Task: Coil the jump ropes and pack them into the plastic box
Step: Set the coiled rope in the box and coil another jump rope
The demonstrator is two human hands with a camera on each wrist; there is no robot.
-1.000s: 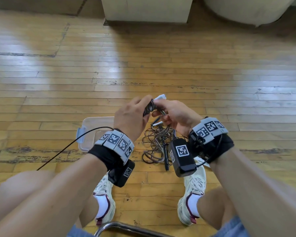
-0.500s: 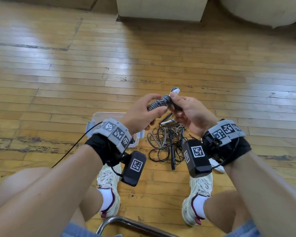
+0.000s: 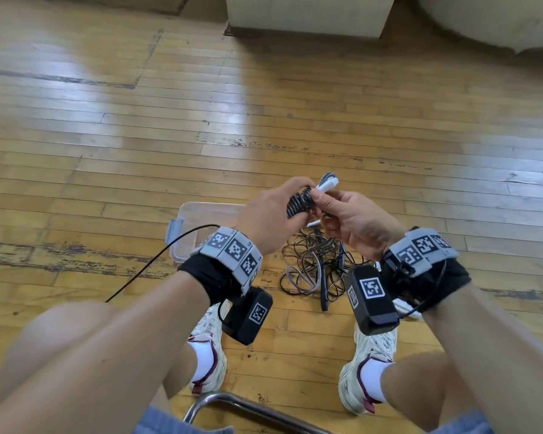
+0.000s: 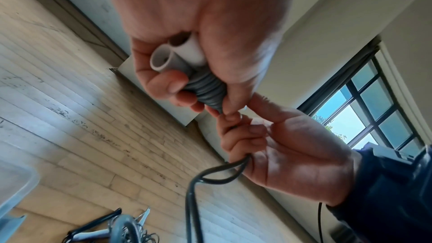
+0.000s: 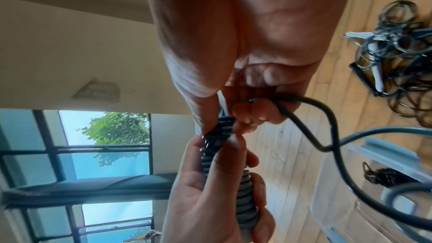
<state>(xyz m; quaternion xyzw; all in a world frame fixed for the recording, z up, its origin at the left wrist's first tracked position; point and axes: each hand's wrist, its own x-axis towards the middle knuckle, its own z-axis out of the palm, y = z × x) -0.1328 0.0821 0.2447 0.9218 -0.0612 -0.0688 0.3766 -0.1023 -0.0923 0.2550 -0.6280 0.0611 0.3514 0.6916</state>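
Observation:
A dark jump rope (image 3: 299,204) is wound in tight turns around its two pale handles (image 3: 328,184), held side by side. My left hand (image 3: 290,198) grips this bundle (image 4: 205,88) around the wound part. My right hand (image 3: 322,204) pinches the rope (image 5: 224,123) at the end of the winding, and the loose rope (image 5: 311,121) trails down from its fingers. Both hands hover above a tangled pile of other jump ropes (image 3: 314,267) on the floor. The clear plastic box (image 3: 195,220) stands behind my left wrist, with a dark coiled rope (image 5: 383,175) inside.
I sit on a metal-framed chair (image 3: 232,405) with my shoes (image 3: 369,358) either side of the pile. Worn wooden floor (image 3: 107,136) stretches ahead. A pale cabinet base (image 3: 308,17) and a round pale object (image 3: 499,20) stand at the far edge.
The hands stay together above the pile while the right hand works round the bundle. The handle ends now point up and to the right.

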